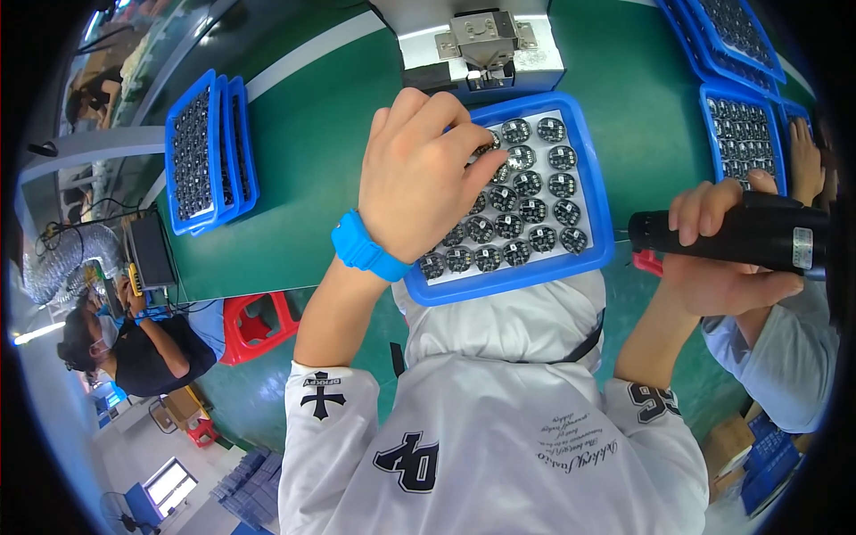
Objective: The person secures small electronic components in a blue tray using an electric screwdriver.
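A blue tray (596,196) with a white liner lies close in front of me, filled with rows of small round black circuit boards (532,210). Over its far left part my left hand (419,169) is closed, wearing a blue wristband (366,250). Thumb and forefinger come together at one round board (493,141), which the fingers partly cover. To the right of the tray, my right hand (713,259) wraps around a black electric screwdriver (776,234), held sideways with its thin tip pointing left toward the tray's edge.
Beyond the tray stands a machine with a metal clamp fixture (486,40). More blue trays of boards are stacked at the left (214,152) and far right (744,98) of the green table (303,152). A co-worker's hand (805,160) is at the right; another person sits far left.
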`<state>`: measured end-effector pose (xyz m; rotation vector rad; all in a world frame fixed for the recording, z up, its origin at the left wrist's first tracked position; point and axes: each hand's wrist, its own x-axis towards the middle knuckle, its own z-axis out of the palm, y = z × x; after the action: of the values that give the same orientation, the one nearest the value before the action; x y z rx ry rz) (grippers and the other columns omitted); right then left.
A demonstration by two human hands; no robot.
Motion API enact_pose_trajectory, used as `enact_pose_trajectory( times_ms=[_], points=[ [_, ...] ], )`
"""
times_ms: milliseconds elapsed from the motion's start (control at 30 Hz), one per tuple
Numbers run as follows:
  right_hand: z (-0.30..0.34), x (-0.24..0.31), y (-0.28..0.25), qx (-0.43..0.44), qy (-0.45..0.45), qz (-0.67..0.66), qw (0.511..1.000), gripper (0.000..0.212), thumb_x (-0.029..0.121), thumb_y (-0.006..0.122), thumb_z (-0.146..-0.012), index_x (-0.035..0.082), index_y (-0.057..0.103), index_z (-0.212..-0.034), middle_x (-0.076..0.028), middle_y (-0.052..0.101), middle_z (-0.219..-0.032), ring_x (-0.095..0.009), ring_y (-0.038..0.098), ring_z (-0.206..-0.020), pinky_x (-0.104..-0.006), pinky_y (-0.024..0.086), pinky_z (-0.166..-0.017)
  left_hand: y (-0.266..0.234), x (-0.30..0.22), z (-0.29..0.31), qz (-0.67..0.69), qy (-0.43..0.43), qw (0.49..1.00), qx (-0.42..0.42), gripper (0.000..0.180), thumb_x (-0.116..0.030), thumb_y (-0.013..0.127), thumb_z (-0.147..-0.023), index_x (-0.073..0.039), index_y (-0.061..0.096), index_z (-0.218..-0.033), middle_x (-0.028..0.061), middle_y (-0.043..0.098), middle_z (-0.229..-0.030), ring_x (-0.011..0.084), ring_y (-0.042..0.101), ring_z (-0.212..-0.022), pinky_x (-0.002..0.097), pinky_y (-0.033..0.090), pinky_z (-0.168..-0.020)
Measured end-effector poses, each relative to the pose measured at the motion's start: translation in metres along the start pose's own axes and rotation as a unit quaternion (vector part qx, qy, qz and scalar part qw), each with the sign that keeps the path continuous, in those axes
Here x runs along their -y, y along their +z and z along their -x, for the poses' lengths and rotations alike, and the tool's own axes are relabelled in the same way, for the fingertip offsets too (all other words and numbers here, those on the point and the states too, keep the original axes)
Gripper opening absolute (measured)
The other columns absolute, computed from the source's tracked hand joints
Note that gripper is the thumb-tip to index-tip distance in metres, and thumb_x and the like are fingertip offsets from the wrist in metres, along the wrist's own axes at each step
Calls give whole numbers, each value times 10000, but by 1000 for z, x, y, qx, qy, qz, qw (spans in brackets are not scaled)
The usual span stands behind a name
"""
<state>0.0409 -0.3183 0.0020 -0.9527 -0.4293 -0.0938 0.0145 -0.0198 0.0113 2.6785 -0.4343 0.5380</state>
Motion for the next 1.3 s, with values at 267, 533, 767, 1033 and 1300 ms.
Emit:
enact_pose_trajectory(
  times_ms=[267,533,767,1033,1300],
  points=[
    [-2,-2,-1,27,-14,-6,1000,1134,944,372,-840,4,376,-1472,-84,568,-831,-181,557,-665,-354,492,-628,10,-17,-13,20,2,1000,10,145,-130,828,-796,-49,767,-900,55,645,-871,279,633,-814,394,528,-715],
    [-1,-2,-2,37,-22,-7,999,1122,939,382,-844,8,379,-1470,-86,575,-845,-181,562,-670,-354,495,-629,11,-13,-13,20,11,999,26,117,-121,816,-812,-47,765,-887,73,645,-855,278,657,-802,392,547,-696],
    [-1,-2,1,33,-23,-12,999,1125,947,395,-834,14,388,-1463,-81,568,-841,-188,561,-667,-356,483,-627,-36,1,0,86,-104,991,-25,148,-116,832,-804,-43,780,-922,83,665,-855,283,666,-750,375,542,-665],
    [-4,-1,-1,39,0,-15,999,1130,945,402,-836,15,376,-1477,-90,570,-860,-195,559,-664,-361,478,-635,-38,-6,32,74,-98,992,36,165,-67,848,-766,-57,781,-917,68,650,-852,250,632,-784,366,517,-668],
    [-3,-2,-1,40,-10,-9,999,1140,953,380,-833,20,373,-1487,-95,569,-861,-194,552,-644,-350,479,-622,-39,-14,39,73,-98,990,75,219,-61,866,-732,-66,785,-935,63,629,-869,250,602,-794,361,490,-660]
  ],
)
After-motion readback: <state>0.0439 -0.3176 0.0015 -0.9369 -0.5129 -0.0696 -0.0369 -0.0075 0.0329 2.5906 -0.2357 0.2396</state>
